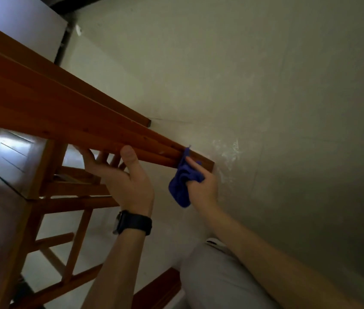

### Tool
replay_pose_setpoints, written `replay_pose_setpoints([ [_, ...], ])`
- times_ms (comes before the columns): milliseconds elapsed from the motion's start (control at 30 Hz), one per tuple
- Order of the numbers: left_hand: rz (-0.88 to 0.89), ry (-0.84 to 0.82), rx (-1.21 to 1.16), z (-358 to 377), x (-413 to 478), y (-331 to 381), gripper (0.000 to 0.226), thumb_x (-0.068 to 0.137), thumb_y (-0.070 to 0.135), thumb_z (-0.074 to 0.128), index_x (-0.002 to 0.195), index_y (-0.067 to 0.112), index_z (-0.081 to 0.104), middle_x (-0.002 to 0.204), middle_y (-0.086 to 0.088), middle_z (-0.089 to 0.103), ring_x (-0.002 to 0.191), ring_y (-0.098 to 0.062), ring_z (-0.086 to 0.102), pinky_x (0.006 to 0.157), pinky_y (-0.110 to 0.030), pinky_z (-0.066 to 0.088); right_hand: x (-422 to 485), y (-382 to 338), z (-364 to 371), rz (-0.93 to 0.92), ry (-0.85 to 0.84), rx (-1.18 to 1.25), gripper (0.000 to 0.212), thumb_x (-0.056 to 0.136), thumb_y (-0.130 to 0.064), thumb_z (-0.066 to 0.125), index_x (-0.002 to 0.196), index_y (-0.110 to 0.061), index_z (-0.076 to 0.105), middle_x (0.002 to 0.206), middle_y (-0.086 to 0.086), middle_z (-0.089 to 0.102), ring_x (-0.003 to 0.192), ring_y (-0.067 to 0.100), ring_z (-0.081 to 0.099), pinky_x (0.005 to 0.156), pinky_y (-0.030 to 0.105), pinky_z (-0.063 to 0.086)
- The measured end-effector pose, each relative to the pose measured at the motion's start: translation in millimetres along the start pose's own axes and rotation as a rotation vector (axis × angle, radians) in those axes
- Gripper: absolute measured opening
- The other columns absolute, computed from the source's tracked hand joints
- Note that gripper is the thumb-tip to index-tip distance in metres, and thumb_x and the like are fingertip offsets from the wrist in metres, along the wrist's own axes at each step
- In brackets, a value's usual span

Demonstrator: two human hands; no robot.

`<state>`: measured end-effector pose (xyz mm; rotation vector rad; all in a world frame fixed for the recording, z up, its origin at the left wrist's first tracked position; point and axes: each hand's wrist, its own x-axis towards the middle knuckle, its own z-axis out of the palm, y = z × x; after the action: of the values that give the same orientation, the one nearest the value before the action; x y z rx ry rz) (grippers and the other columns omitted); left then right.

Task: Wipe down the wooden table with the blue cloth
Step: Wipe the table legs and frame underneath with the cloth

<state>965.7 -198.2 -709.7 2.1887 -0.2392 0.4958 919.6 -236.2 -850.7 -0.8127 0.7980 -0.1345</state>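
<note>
The wooden table (42, 103) runs tilted from the upper left down to a corner at centre right; the view is strongly rolled. My left hand (120, 177), with a black watch on its wrist, grips the table's lower rail, thumb on the front face and fingers behind it. My right hand (201, 181) holds the bunched blue cloth (182, 184) and presses its top against the end of the rail near the table's corner, with the index finger stretched along the cloth.
A pale floor (266, 85) with a scuffed white patch (228, 152) fills the right side. Wooden chair frames with slats (69, 230) stand under the table at lower left. My grey trouser leg (216, 277) is at the bottom. A white panel (20, 25) is at top left.
</note>
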Motion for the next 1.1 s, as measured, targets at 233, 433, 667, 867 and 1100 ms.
replay_pose_setpoints([
  [233, -0.067, -0.128, -0.031, -21, 7, 3, 0.094, 0.087, 0.052, 0.059, 0.151, 0.011, 0.004, 0.138, 0.007, 0.044, 0.119, 0.002, 0.053, 0.092, -0.023, 0.054, 37, -19, 0, 0.553, 0.331, 0.420, 0.008, 0.082, -0.015, 0.059, 0.089, -0.019, 0.062, 0.057, 0.006, 0.048, 0.040, 0.019, 0.040, 0.049, 0.026, 0.037],
  [433, -0.089, -0.219, 0.000, -24, 19, 4, 0.093, 0.084, 0.052, 0.058, 0.149, 0.018, 0.002, 0.147, -0.003, 0.040, 0.118, -0.010, 0.056, 0.089, -0.019, 0.054, -35, -79, 31, 0.110, 0.016, 0.376, 0.039, 0.083, 0.012, 0.058, 0.112, -0.014, 0.064, 0.101, 0.009, 0.069, 0.080, 0.024, 0.069, 0.072, 0.040, 0.060],
  [667, -0.007, -0.166, -0.209, -27, 10, -1, 0.045, 0.100, 0.042, 0.037, 0.139, 0.040, 0.014, 0.120, 0.038, 0.048, 0.106, 0.013, 0.057, 0.082, -0.012, 0.050, -19, -60, 25, -1.259, -0.143, -0.517, 0.049, 0.089, -0.010, 0.056, 0.138, -0.009, 0.048, 0.141, 0.009, 0.051, 0.125, 0.022, 0.046, 0.103, 0.038, 0.041],
  [867, -0.033, -0.129, -0.407, -24, 3, -25, 0.046, 0.098, 0.056, 0.025, 0.144, 0.055, 0.022, 0.153, 0.017, 0.035, 0.134, -0.009, 0.045, 0.110, -0.053, 0.038, 57, 58, -67, -0.809, -0.038, -1.049, 0.065, 0.076, -0.002, 0.069, 0.133, -0.028, 0.053, 0.146, -0.002, 0.040, 0.128, 0.030, 0.040, 0.104, 0.048, 0.042],
  [1100, -0.190, -0.290, -0.492, -26, -4, -56, 0.058, 0.093, 0.062, 0.021, 0.142, 0.041, 0.044, 0.136, 0.017, 0.057, 0.121, -0.002, 0.056, 0.110, -0.048, 0.038, -5, -19, -10, -1.057, 0.088, -0.508, 0.048, 0.090, -0.003, 0.062, 0.136, -0.012, 0.051, 0.128, 0.000, 0.051, 0.113, -0.005, 0.048, 0.093, 0.007, 0.040],
])
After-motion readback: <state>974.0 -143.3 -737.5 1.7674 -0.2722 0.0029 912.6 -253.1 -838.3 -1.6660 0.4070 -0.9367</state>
